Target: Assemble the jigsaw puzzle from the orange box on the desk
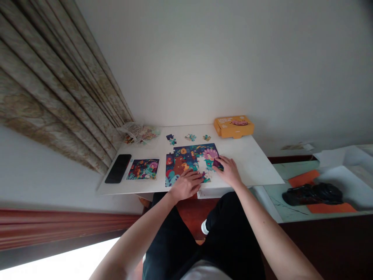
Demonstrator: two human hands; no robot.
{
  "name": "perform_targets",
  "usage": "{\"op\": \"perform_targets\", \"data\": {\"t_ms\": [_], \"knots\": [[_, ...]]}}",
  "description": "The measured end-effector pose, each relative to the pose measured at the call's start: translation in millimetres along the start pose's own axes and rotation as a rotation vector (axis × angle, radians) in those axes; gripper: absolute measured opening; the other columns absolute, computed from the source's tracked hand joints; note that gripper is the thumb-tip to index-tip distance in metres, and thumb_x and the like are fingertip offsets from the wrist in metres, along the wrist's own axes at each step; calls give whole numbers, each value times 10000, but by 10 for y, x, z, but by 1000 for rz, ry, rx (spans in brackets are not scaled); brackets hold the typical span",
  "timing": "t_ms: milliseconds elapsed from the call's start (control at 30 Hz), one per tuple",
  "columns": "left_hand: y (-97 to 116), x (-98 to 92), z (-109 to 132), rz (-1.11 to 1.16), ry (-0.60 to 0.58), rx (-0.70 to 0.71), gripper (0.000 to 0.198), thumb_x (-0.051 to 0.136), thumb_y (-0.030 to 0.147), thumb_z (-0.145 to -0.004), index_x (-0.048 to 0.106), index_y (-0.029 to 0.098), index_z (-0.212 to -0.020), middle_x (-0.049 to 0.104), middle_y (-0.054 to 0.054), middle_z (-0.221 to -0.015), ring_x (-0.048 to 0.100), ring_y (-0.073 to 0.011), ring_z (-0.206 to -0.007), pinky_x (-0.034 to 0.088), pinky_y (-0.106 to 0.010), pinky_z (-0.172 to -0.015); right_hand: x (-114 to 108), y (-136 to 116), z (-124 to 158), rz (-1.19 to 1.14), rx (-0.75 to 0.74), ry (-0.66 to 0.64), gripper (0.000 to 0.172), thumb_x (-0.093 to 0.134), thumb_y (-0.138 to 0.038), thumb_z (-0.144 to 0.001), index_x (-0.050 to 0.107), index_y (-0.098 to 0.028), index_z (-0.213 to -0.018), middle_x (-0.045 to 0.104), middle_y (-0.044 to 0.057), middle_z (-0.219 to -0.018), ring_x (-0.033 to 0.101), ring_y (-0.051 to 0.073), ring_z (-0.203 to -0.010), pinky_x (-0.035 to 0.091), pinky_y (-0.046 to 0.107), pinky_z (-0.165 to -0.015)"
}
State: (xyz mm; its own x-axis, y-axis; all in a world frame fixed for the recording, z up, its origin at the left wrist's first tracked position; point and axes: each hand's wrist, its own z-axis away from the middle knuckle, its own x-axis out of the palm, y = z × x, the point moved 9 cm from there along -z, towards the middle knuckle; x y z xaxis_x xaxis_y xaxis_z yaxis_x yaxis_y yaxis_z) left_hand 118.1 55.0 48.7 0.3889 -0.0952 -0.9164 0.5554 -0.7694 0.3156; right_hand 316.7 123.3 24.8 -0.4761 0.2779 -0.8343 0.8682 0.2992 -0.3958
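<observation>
A partly assembled jigsaw puzzle (192, 152) lies flat near the table's front edge, with a white gap right of its middle. My left hand (186, 184) rests palm down over the puzzle's lower edge, fingers stretched out and covering some pieces. At the right edge, my right hand (229, 171) touches the puzzle with thumb and fingers apart around a dark purple part. Whether that part is loose cannot be made out. Beyond the puzzle lie loose puzzle pieces (191, 137) in small groups. A reference picture card (143, 169) of the same scene is to the left.
A black phone (118, 168) lies at the left end of the white table (253, 165). A clear plastic bag (140, 133) with colourful contents sits at the back left, a yellow puzzle box (234, 126) at the back right. A lower surface on the right holds a dark bottle-like object (312, 194).
</observation>
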Motion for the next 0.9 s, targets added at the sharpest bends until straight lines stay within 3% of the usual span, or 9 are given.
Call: {"op": "perform_targets", "data": {"t_ms": [67, 133, 300, 400, 500, 700, 900], "knots": [[-64, -31, -28, -7, 3, -9, 309, 537, 340, -1042, 716, 309, -1293, 707, -23, -1375, 612, -220, -1333, 401, -459, -1210, -14, -25, 2, -4, -9, -6, 376, 578, -453, -994, 707, -236, -1273, 675, 146, -1385, 603, 329, -1296, 388, 566, -1132], [-274, -135, -71, -30, 56, -84, 299, 534, 343, -1042, 725, 291, -1266, 736, -43, -1309, 658, -225, -1252, 447, -452, -1166, -29, -34, -3, -14, -7, -3, 372, 560, -459, -1003, 715, -238, -1258, 681, 148, -1371, 612, 326, -1277, 403, 545, -1118], [-1293, -554, -120, -131, 255, -502, 307, 536, 243, -994, 711, 221, -1244, 734, -98, -1263, 690, -252, -1164, 545, -407, -1048, -41, 18, -6, -42, 40, 49, 361, 518, -466, -1024, 729, -235, -1205, 711, 136, -1306, 629, 319, -1242, 376, 552, -1139], [-1842, -714, -147, -220, 237, -720, 337, 546, 245, -978, 682, 186, -1281, 707, -137, -1297, 684, -291, -1180, 546, -430, -1039, -13, 41, -3, -40, 49, 53, 357, 511, -461, -1029, 728, -231, -1196, 714, 131, -1298, 631, 317, -1238, 373, 554, -1140], [-2226, -761, -212, -245, 139, -858, 383, 555, 272, -980, 637, 192, -1346, 674, -158, -1361, 662, -309, -1227, 541, -442, -1030, 4, 58, -7, -27, 55, 49, 363, 503, -461, -1033, 728, -224, -1192, 713, 136, -1296, 630, 316, -1233, 381, 543, -1131], [-2650, -669, -362, -213, -102, -888, 506, 610, 308, -959, 564, 266, -1462, 589, -116, -1514, 561, -327, -1373, 496, -452, -1079, 12, 69, -24, 2, 68, 23, 367, 491, -450, -1040, 723, -212, -1194, 714, 130, -1290, 627, 315, -1226, 366, 542, -1138], [-2740, -683, -419, -201, -149, -805, 418, 614, 327, -965, 659, 317, -1381, 595, -63, -1520, 581, -314, -1351, 492, -434, -1079, 11, 53, -30, 30, 71, 16, 343, 507, -433, -1036, 719, -220, -1201, 717, 127, -1277, 630, 313, -1210, 377, 528, -1123]]}}
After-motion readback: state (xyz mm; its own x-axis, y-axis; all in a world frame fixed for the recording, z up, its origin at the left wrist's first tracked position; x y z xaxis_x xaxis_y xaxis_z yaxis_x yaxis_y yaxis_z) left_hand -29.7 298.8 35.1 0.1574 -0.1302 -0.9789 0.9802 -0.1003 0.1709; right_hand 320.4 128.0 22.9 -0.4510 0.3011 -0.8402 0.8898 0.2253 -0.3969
